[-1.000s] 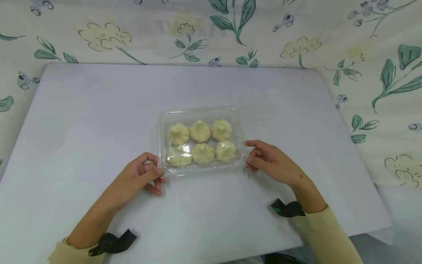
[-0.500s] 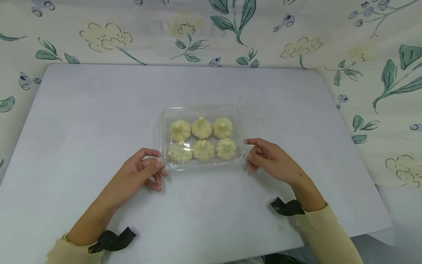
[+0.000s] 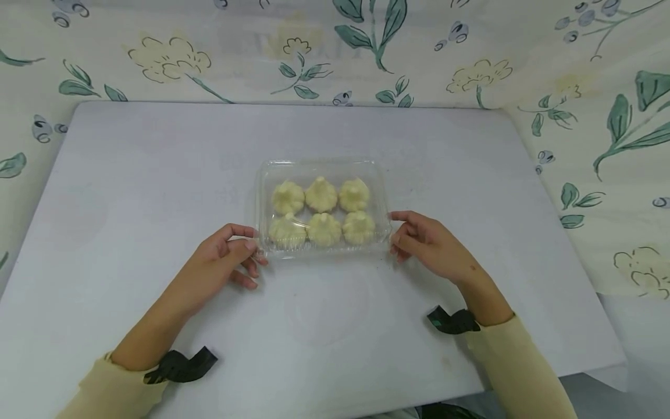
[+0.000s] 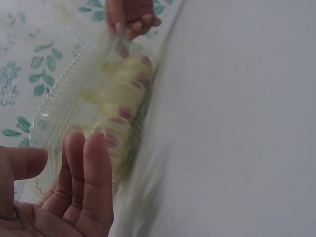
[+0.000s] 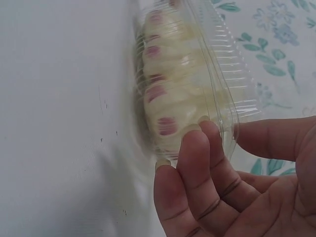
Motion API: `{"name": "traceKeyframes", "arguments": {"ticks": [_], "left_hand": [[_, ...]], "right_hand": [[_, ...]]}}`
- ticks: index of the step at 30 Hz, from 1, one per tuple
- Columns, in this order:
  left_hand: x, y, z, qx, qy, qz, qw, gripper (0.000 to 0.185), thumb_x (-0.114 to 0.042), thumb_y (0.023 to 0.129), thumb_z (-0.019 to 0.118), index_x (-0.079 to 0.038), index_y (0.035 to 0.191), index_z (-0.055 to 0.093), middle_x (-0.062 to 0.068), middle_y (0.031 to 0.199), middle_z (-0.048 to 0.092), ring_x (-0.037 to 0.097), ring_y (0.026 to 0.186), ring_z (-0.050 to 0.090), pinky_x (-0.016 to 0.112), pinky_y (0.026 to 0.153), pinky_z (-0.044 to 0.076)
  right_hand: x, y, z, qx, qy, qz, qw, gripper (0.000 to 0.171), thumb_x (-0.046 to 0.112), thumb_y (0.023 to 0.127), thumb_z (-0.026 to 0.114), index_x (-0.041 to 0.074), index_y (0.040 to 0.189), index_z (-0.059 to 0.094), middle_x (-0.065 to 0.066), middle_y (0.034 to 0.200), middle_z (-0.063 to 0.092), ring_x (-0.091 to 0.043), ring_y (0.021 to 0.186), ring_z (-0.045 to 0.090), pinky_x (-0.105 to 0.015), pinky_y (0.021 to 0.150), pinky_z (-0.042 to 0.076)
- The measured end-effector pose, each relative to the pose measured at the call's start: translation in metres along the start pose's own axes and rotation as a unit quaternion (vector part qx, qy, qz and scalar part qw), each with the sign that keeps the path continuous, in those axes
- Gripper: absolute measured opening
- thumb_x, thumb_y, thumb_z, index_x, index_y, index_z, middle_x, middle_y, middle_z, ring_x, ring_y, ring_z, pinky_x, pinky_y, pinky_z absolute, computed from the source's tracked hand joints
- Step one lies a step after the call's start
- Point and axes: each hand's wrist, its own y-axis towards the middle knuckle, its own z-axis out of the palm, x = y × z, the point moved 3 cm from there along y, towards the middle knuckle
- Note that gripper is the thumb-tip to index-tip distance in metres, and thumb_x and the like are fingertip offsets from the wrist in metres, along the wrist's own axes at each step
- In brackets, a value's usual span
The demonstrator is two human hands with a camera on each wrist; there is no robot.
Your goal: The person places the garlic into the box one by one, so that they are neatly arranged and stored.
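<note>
A clear plastic clamshell box (image 3: 321, 163) with its lid down is near the middle of the white table. Inside lie several pale yellow, ridged, bun-like pieces (image 3: 324, 230) in two rows. Both wrist views show pinkish patches low on these pieces (image 5: 165, 126). My left hand (image 3: 222, 256) holds the box's near left corner, thumb on the rim and fingers along the end. At the right end, my right hand (image 3: 426, 244) pinches the rim between thumb and fingers, its index finger stretched along the side. Whether the box's base touches the table cannot be made out.
The white table (image 3: 157, 157) ends at a flower-printed cloth (image 3: 235, 52) behind it and on both sides. Black straps (image 3: 180, 365) sit at both cuffs, over pale yellow sleeves (image 3: 523, 366). Small dark specks mark the tabletop in the right wrist view.
The box has moved a little away from the person, with both hands moving along with it. Their hold on its two ends looks the same.
</note>
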Motion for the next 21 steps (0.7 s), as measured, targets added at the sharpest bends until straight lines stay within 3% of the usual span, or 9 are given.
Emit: {"name": "traceKeyframes", "arguments": {"ticks": [21], "left_hand": [[-0.007,0.014,-0.002,-0.024,-0.007,-0.014,0.9996,0.044,-0.032,0.101,0.053,-0.002,0.130,0.040,0.019,0.104,0.065,0.032,0.077,0.065,0.045,0.069,0.056]], "right_hand": [[0.000,0.012,-0.007,-0.034,-0.014,0.000,0.999,0.050,0.023,0.099,0.057,0.004,0.142,0.040,-0.013,0.093,0.064,-0.028,0.079,0.063,-0.036,0.075,0.053]]}}
